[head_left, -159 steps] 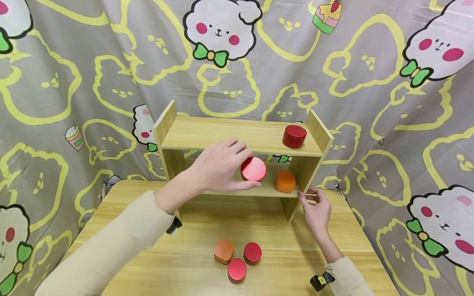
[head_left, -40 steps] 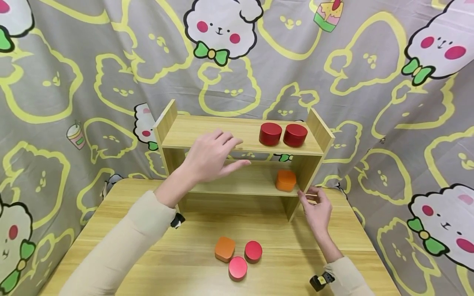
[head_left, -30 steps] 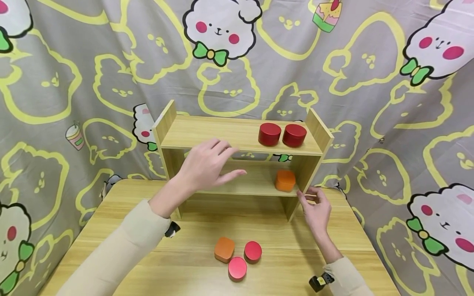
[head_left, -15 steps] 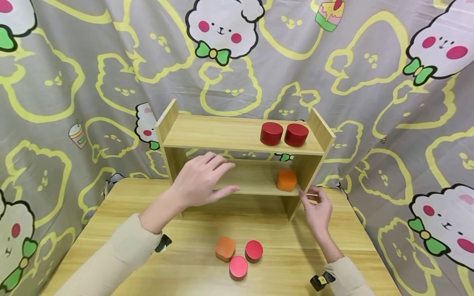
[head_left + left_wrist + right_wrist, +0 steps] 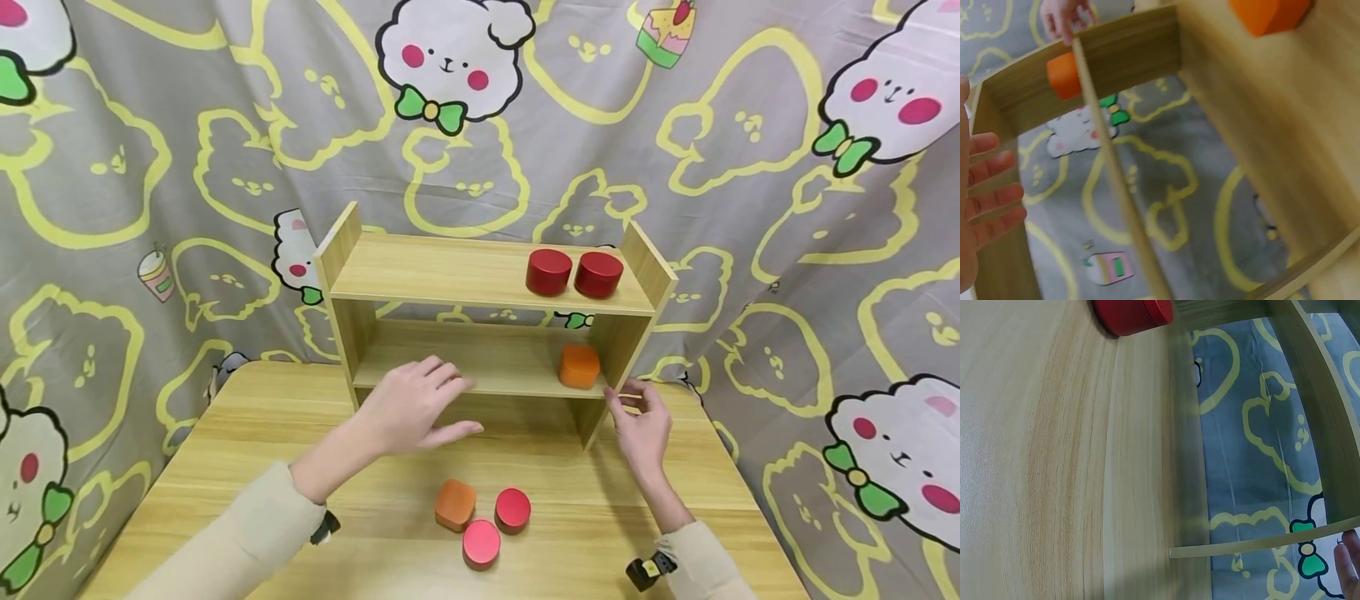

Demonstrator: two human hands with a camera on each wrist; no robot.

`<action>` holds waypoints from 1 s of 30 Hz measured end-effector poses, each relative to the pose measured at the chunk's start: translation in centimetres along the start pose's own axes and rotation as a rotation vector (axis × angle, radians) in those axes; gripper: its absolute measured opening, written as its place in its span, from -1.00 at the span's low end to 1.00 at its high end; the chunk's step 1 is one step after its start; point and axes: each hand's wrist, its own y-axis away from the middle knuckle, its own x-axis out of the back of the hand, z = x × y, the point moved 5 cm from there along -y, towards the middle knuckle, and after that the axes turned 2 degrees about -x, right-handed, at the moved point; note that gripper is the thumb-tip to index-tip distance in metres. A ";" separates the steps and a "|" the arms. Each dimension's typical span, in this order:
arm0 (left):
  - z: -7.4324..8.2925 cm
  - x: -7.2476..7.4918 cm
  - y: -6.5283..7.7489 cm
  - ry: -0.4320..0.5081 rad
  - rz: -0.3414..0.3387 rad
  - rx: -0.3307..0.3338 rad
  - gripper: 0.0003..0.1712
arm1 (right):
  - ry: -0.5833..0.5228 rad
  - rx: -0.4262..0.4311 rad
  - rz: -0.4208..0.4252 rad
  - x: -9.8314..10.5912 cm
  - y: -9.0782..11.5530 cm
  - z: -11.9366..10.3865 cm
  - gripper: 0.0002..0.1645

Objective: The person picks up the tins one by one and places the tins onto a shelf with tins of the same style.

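Head view: the left hand (image 5: 412, 406), fingers spread, hovers centre-left before the wooden shelf (image 5: 442, 271); at centre-right the right hand (image 5: 643, 425) pinches the shelf's side edge. An orange block (image 5: 455, 506) sits bottom centre.

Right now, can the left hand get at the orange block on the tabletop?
Probably yes: the left hand holds nothing, and nothing covers the orange block; the frontmost red cylinder crowds one corner, leaving the block's left side free.
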 end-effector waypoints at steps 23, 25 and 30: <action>3.4 -5.5 6.5 0.053 -0.259 -0.004 -0.36 | -0.001 0.014 0.004 0.0 -0.3 1.0 -0.75; 3.7 -6.0 7.1 0.063 -0.278 -0.016 -0.34 | -0.002 0.014 0.002 0.0 -0.3 1.0 -0.75; 4.4 -7.2 8.5 0.104 -0.325 -0.040 -0.29 | -0.006 0.014 -0.007 0.1 -0.2 1.0 -0.75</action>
